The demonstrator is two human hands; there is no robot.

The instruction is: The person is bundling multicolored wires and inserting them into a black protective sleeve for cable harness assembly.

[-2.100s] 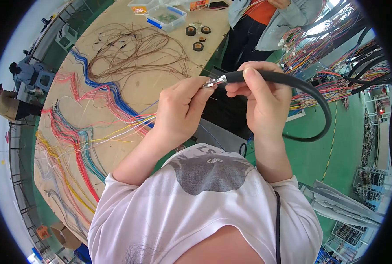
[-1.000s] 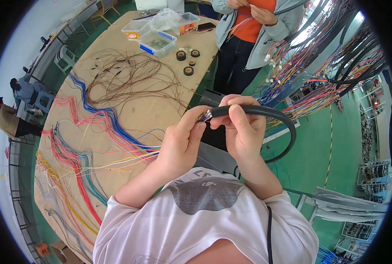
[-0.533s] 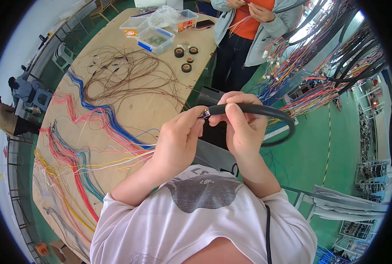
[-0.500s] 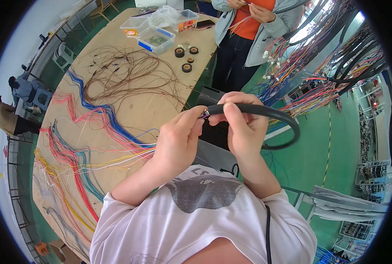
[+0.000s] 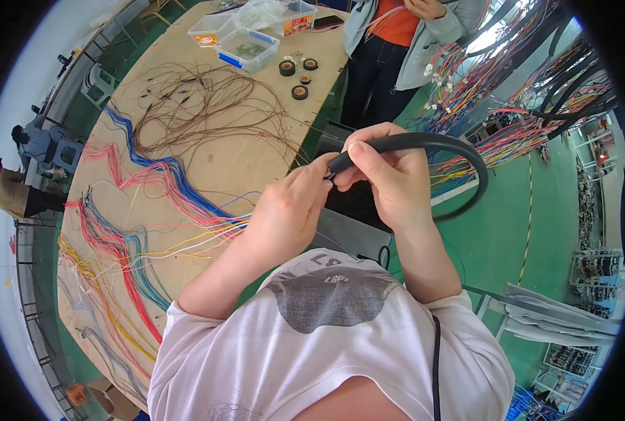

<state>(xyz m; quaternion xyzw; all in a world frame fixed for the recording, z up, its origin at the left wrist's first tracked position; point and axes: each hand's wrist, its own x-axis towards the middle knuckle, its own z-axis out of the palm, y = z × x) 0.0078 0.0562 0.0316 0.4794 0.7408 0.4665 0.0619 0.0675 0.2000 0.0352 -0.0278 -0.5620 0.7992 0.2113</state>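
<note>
Your right hand (image 5: 400, 184) pinches the black tube (image 5: 460, 146) — left hand (image 5: 286, 207) pinches wires (image 5: 229, 226) beside that grip.
Slacken the left, and wires could splay, snagging.

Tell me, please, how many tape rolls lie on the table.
4: the left roll, the right roll beside it, the small roll below them, and the bottom roll.

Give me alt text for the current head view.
A person's left hand grips thin wires at the end of a black tube held in the right hand. Colored wire bundles, tape rolls and plastic boxes lie on a wooden table; another person stands nearby.
</note>
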